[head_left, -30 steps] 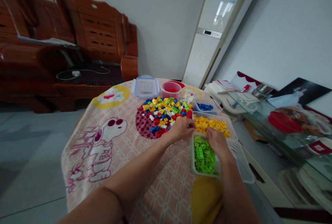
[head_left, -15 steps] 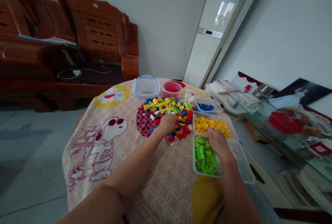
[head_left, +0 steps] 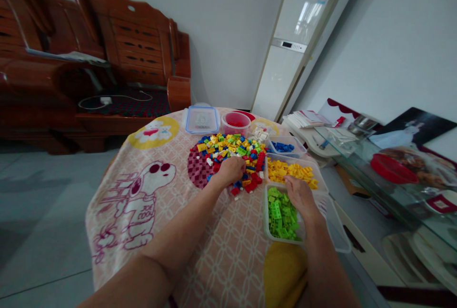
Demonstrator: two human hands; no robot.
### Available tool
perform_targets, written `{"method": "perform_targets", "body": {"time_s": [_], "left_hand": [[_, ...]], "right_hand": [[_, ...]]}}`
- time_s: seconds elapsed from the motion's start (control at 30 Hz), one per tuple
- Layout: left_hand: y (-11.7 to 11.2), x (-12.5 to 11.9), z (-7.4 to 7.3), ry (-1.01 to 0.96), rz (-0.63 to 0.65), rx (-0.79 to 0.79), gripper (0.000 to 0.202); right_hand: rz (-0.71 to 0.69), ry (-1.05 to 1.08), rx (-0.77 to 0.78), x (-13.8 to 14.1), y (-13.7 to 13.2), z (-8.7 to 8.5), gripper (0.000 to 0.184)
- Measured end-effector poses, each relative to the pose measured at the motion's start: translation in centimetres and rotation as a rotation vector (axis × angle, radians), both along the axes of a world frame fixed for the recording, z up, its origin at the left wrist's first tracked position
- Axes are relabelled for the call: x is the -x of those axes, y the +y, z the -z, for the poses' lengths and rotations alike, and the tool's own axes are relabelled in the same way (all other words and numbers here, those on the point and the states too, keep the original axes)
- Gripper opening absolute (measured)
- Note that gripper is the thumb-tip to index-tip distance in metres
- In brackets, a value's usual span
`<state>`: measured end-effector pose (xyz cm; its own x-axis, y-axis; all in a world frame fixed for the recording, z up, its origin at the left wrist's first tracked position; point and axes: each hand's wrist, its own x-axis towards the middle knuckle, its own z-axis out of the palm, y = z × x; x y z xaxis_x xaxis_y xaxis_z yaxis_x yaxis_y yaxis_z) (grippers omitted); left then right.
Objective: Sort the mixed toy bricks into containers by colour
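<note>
A heap of mixed colored bricks (head_left: 228,151) lies on the pink cartoon-print cloth (head_left: 153,193) covering the table. My left hand (head_left: 231,170) rests on the near side of the heap, fingers curled down among the bricks; what they hold is hidden. My right hand (head_left: 301,194) lies on the far right corner of the clear tub of green bricks (head_left: 280,215), fingers bent over its rim. Just beyond it stands a tub of yellow bricks (head_left: 291,171).
Behind the heap are a lidded clear box (head_left: 201,119), a round tub of red bricks (head_left: 234,123), white bricks (head_left: 260,133) and a tub of blue bricks (head_left: 284,146). A wooden sofa (head_left: 89,60) stands left, a glass table (head_left: 392,165) right, a white air conditioner (head_left: 296,36) behind.
My left hand moved left from the yellow tub's edge back onto the mixed heap, then stayed there. My right hand stayed on the green tub.
</note>
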<state>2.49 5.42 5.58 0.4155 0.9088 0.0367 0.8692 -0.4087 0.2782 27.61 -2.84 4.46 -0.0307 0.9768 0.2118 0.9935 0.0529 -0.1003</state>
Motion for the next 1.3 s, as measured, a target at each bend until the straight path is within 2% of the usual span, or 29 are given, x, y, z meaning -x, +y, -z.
{"method": "perform_targets", "body": {"time_s": [0.3,0.43,0.6,0.73,0.87,0.97,1.17,1.3], "left_hand": [[-0.3,0.1,-0.5,-0.016,-0.089,0.026,0.022],[-0.1,0.3,-0.6,-0.102,-0.070,0.005,0.021],[-0.3,-0.5,-1.2,-0.369,0.078,0.025,0.019],[-1.9,-2.3,-2.0,-0.587,0.254,0.125,0.017],[-3.9,-4.3,-2.0,-0.653,0.380,0.183,0.018],[-4.9,-5.4,-1.5,-0.638,0.424,0.218,0.018],[-4.6,-5.2,-1.3,-0.638,0.422,0.235,0.019],[-2.5,-3.2,-1.7,-0.625,0.285,0.114,0.016]], "right_hand": [[0.003,0.009,0.004,0.1,-0.1,-0.1,0.038],[0.025,-0.002,0.021,0.1,0.0,-0.1,0.038],[0.021,0.012,0.030,0.2,0.0,-0.3,0.038],[0.013,0.029,0.017,0.1,0.0,-0.2,0.037],[0.014,0.040,-0.001,-0.1,0.1,0.1,0.036],[0.013,0.041,-0.009,-0.2,0.2,0.3,0.036],[0.015,0.045,-0.015,-0.1,0.1,0.3,0.036],[-0.005,0.034,-0.023,0.0,0.1,0.2,0.037]]}}
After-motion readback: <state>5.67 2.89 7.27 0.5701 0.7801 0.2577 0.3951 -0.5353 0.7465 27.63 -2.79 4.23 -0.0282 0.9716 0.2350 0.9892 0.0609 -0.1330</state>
